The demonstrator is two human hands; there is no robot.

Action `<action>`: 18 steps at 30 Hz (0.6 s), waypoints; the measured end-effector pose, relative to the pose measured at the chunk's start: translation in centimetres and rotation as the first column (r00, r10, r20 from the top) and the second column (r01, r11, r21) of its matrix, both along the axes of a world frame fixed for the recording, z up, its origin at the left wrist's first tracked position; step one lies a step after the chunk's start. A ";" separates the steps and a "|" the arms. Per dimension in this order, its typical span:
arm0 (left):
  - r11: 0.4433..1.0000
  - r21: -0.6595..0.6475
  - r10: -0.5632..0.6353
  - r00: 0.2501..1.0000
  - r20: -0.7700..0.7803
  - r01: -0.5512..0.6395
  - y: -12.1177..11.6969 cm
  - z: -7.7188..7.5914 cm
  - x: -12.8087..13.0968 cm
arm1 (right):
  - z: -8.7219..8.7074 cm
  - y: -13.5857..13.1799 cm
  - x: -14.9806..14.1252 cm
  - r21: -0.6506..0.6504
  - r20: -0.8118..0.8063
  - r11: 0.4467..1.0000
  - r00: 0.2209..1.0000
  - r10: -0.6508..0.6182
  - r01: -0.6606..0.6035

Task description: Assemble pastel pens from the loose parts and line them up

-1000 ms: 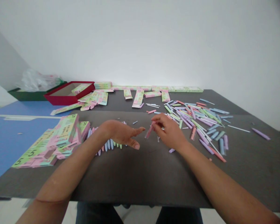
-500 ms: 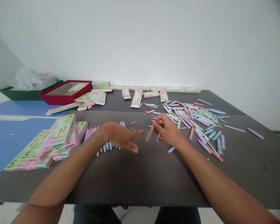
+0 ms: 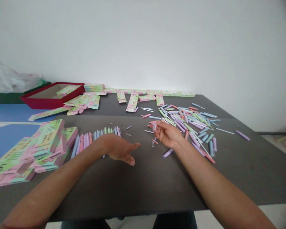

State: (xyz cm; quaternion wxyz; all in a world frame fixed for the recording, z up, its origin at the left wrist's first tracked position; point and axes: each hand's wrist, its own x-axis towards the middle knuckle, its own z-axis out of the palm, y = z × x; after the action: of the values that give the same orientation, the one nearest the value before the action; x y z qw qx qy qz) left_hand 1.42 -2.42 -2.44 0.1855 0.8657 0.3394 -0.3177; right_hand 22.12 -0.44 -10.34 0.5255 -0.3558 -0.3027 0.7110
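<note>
My left hand (image 3: 121,150) hovers over the dark table, palm turned inward, with fingers stretched out and thumb apart, holding nothing. Partly behind its wrist and forearm lies a row of pastel pens (image 3: 87,138), side by side in blue, purple, pink and green. My right hand (image 3: 168,134) pinches a short pink pen barrel (image 3: 154,127) between thumb and fingertips; the barrel is seen nearly end-on, so most of its length is hidden. Just beyond and right of this hand spreads a loose pile of pen barrels and thin white refills (image 3: 193,122).
Printed pastel boxes (image 3: 46,140) are stacked at the left. Behind them are flattened cartons (image 3: 85,101) and a red open box (image 3: 43,101). More cartons (image 3: 171,93) line the wall. A plastic bag (image 3: 11,79) sits far left. One purple barrel (image 3: 242,135) lies off right.
The view has shifted right, so things appear further left. My right hand has turned the pink pen barrel from slanting downward to nearly end-on. My left hand stays open.
</note>
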 end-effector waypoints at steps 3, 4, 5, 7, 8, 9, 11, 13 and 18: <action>1.000 0.000 -0.006 0.999 -0.032 0.006 -0.2 -0.2 0.3 | -0.1 0.1 0.1 -0.007 0.001 1.000 1.000 0.004 -0.004; 1.000 0.004 -0.009 0.999 -0.042 0.009 -0.2 -0.3 0.3 | -0.2 0.1 0.1 -0.008 -0.001 1.000 1.000 0.004 -0.004; 1.000 0.009 -0.013 0.999 -0.051 0.013 -0.3 -0.3 0.4 | -0.2 0.1 0.1 -0.010 -0.005 1.000 1.000 0.004 -0.004; 1.000 0.019 -0.020 0.998 -0.067 0.022 -0.4 -0.3 0.6 | -0.3 0.1 0.0 -0.012 -0.009 1.000 1.000 0.003 -0.004; 0.999 0.024 -0.023 0.997 -0.074 0.025 -0.4 -0.3 0.6 | -0.3 0.1 0.0 -0.004 0.004 1.000 1.000 0.005 -0.005; 0.999 0.029 -0.024 0.996 -0.081 0.026 -0.5 -0.3 0.7 | -0.3 0.0 0.0 0.019 0.035 1.000 0.999 0.003 -0.003; 0.999 0.033 -0.029 0.996 -0.090 0.032 -0.6 -0.2 0.8 | 0.1 -0.3 -0.1 0.144 0.148 0.988 0.986 -0.077 0.055; 0.998 0.030 -0.047 0.995 -0.092 0.050 -0.7 -0.2 0.9 | 0.8 -1.0 -0.1 0.385 0.291 0.912 0.920 -0.263 0.140; 0.995 0.029 -0.089 0.988 -0.125 0.093 -1.0 -0.1 1.2 | 1.9 -2.8 -0.3 0.746 0.468 0.664 0.668 -0.579 0.052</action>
State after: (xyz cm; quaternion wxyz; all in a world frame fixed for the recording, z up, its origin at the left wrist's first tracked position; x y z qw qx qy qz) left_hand 2.58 -3.44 -2.57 0.1345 0.8622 0.3156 -0.3728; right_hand 21.80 -3.19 -8.40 0.5941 -0.4204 -0.6356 0.2575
